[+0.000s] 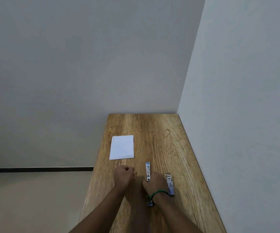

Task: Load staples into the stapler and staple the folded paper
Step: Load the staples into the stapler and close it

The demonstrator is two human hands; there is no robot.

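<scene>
A folded white paper point(121, 147) lies flat on the wooden table point(162, 142), near its left edge. The blue and silver stapler point(148, 171) lies lengthwise in front of me; its far end points away, and its blue near end shows under my wrist. My right hand point(154, 181), a green cord around its wrist, grips the stapler's middle and hides it. A small staple box point(170, 184) lies just right of that hand. My left hand point(124, 176) is a closed fist left of the stapler, below the paper; nothing shows in it.
The table stands in a corner, with a grey wall behind it and another along its right edge. Left of the table the floor drops away, with a dark skirting line point(38, 169).
</scene>
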